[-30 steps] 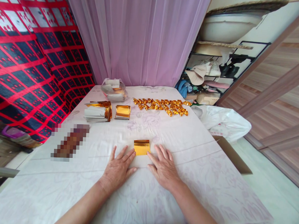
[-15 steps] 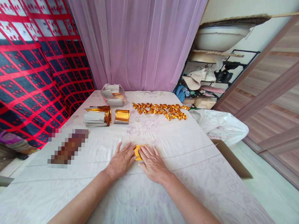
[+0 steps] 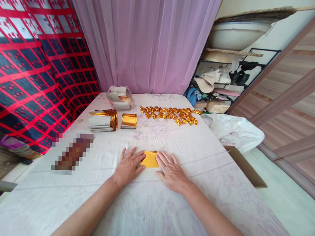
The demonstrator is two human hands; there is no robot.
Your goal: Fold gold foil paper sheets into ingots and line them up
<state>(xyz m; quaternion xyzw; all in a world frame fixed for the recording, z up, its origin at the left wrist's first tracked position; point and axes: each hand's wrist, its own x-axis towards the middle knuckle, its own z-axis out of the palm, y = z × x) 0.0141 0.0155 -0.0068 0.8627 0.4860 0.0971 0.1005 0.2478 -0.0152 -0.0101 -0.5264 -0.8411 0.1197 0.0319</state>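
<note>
Single head-worn view, looking forward and down along the table; hands close in the foreground, curtain at the far end.

This is a lived-in room of a home used for handwork. A sheer lilac curtain hangs behind the far edge of the counter, which wears a white flowered cloth, and a red-and-black patterned blanket drapes along its left edge. Off the far right corner, a black metal rack holds hats and shoes beside wood-grain panelled walls.
</note>
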